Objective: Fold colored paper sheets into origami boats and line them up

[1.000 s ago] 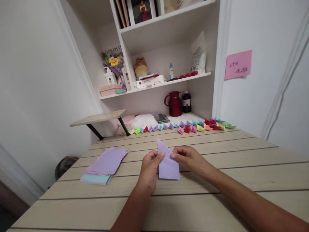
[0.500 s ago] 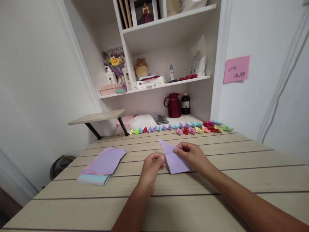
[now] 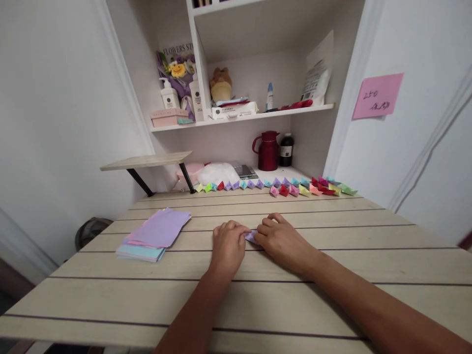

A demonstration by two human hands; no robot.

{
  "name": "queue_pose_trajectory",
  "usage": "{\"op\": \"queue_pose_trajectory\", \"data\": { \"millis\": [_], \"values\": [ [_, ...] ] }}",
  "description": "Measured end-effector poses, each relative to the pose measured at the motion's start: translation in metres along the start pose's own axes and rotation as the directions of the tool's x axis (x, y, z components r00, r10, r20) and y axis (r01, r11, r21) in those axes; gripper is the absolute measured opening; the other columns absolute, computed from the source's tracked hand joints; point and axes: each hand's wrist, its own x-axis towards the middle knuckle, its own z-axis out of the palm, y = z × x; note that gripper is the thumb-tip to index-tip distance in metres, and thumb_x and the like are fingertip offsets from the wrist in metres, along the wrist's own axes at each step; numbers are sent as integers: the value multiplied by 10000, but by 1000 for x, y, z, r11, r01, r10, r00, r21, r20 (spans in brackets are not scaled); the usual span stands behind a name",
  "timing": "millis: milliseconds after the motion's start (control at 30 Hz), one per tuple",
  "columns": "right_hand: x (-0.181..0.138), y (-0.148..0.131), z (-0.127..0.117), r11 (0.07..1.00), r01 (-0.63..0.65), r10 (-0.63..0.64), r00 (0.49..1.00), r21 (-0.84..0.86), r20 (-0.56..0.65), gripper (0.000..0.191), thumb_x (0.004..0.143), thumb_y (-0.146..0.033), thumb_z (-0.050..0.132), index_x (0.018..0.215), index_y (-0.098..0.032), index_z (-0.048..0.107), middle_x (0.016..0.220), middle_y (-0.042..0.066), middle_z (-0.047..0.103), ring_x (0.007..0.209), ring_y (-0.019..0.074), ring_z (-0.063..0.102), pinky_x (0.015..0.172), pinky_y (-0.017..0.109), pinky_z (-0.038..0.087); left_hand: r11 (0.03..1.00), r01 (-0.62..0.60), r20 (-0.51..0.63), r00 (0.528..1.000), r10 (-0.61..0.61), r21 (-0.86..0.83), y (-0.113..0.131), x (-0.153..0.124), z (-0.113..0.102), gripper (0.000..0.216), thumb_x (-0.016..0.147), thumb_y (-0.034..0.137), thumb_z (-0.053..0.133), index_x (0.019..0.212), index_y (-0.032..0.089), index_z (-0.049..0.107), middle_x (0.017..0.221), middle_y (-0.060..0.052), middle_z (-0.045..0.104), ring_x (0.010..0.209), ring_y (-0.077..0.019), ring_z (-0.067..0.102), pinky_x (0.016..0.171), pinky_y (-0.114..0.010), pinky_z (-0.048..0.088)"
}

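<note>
Between left hand [image 3: 227, 247], right hand [image 3: 282, 241]: purple paper [image 3: 251, 237] mostly hidden; fingers [image 3: 241, 229] bent, grip unclear.

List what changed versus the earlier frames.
The right hand lowered the purple origami paper to the tabletop, where little of it shows. The left hand, which had come off it, is back at its edge. Unmoved: the paper stack and folded paper boats.

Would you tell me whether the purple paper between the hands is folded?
Cannot tell: only a small patch of the purple paper shows between the left hand and right hand.
</note>
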Motion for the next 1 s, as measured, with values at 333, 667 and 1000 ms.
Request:
{"op": "queue_pose_trajectory", "data": {
  "millis": [333,667,1000],
  "values": [
    [-21,42,10,805,-259,239,965,534,108,505,648,-15,592,1075,-277,655,1108,35,608,1026,218,558,870,331,404,980,-169,259,956,136,107,-8,-1,-1,546,768,20,490,1108,404,678,1161,-31,652,1083,-239,548,1026,-510,261],
    [-32,64,7,558,-286,117,957,779,267,355,679,-63,640,939,-274,754,1193,38,515,1107,217,531,911,326,452,956,-235,416,898,145,175,-7,-4,-6,651,758,19,449,1285,388,544,1398,-25,522,1301,-247,420,1105,-591,96],
    [-31,65,13,607,-330,215,944,723,250,154,807,-339,656,895,-237,732,1114,42,623,1041,214,572,917,321,441,945,-279,473,865,170,171,-9,-6,-6,710,774,1,407,1336,430,475,1469,-40,434,1360,-262,361,1103,-585,146]
  ]
}}
